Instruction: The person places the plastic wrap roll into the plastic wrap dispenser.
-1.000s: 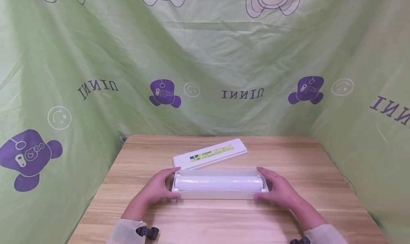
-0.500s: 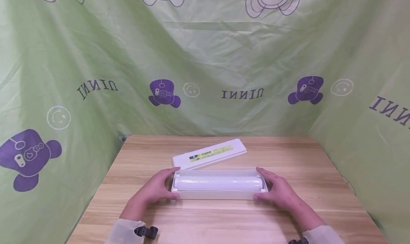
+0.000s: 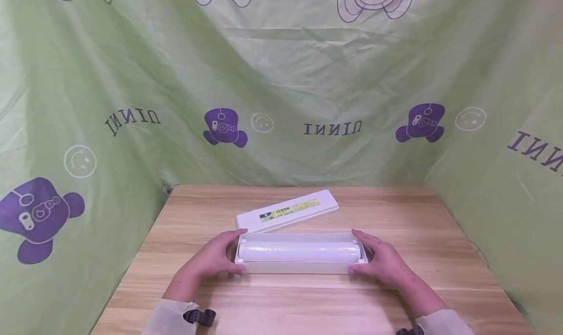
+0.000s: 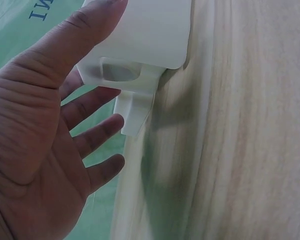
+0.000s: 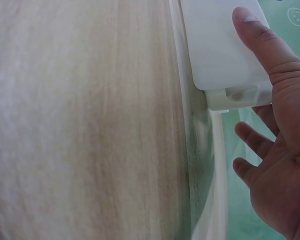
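In the head view, a long white plastic box (image 3: 301, 268) sits on the table without its cover, holding a roll of cling film (image 3: 301, 251). My left hand (image 3: 215, 256) grips its left end, thumb on the front wall and index finger at the back. At the opposite end my right hand (image 3: 388, 262) holds it the same way. Both wrist views show the thumbs pressed on the white front wall (image 4: 150, 35), while some other fingers stay off the box. Behind it lies the white lid (image 3: 288, 211), slanted, with a yellow and black label.
The wooden table (image 3: 299, 305) runs out in front of the box and to both sides. A green curtain (image 3: 281, 71) with purple cartoon figures hangs around its back and sides. A black strap mount (image 3: 200, 317) sits at the left wrist.
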A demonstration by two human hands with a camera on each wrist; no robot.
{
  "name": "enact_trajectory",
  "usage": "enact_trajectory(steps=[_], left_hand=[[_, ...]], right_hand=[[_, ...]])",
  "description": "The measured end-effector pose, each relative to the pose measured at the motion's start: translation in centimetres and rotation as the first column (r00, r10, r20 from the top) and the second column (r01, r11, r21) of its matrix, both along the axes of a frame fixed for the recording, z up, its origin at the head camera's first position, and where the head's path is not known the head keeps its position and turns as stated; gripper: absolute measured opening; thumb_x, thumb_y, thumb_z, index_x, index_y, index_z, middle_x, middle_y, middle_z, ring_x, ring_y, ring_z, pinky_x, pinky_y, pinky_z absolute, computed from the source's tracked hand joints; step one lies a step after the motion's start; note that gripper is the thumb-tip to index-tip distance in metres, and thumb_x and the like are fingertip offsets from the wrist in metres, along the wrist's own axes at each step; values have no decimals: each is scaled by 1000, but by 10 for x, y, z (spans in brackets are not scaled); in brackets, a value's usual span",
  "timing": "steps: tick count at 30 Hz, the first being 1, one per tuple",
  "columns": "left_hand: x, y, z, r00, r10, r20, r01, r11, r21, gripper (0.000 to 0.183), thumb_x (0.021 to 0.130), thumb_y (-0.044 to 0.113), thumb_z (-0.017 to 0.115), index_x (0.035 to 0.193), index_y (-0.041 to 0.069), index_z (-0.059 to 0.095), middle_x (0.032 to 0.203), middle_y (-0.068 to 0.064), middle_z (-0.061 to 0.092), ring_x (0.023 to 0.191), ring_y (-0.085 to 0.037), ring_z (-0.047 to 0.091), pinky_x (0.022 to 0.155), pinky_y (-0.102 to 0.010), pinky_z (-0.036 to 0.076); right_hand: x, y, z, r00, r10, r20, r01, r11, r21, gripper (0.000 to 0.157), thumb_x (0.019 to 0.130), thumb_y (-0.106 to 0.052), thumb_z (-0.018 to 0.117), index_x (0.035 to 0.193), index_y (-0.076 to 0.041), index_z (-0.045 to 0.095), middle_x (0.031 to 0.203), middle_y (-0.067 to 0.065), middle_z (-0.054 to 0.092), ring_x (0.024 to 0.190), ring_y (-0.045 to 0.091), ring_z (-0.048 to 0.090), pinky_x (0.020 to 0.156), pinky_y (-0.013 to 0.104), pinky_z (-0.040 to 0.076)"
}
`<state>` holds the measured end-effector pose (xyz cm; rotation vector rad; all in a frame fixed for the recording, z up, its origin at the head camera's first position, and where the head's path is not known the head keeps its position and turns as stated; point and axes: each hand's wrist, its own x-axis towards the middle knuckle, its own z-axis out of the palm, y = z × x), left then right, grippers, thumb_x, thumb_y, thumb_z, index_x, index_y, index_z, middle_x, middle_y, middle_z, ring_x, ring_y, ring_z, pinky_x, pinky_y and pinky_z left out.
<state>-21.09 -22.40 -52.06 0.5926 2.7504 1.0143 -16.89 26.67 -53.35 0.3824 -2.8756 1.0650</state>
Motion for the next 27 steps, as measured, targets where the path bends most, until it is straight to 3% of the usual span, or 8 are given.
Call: enact_trajectory(steps=[8, 18, 27], left_hand=[[-3, -2, 4, 1000, -11, -9, 11, 1000, -18, 113, 63, 63, 91, 157, 19, 47, 158, -12, 48, 147, -39, 40, 121, -61, 28], [-8, 1, 7, 1000, 29, 4, -29, 999, -14, 92, 77, 62, 84, 154, 26, 50, 158, -9, 48, 148, -38, 39, 121, -61, 29], [-13, -2, 7, 998, 37, -57, -37, 999, 2, 86, 82, 65, 78, 154, 25, 51, 157, -10, 49, 146, -39, 42, 119, -63, 31]], right_hand=[[0, 0, 0, 1000, -3, 2, 3, 1000, 6, 115, 62, -62, 92, 156, -13, 48, 156, 12, 50, 141, 44, 46, 117, 61, 35], [-2, 1, -2, 1000, 3, -1, -3, 1000, -9, 114, 62, -60, 93, 156, -14, 48, 156, 13, 50, 141, 43, 47, 117, 60, 35], [-3, 2, -4, 1000, 4, 1, -4, 1000, -11, 113, 62, -58, 94, 156, -14, 48, 157, 11, 49, 142, 42, 46, 118, 59, 34]])
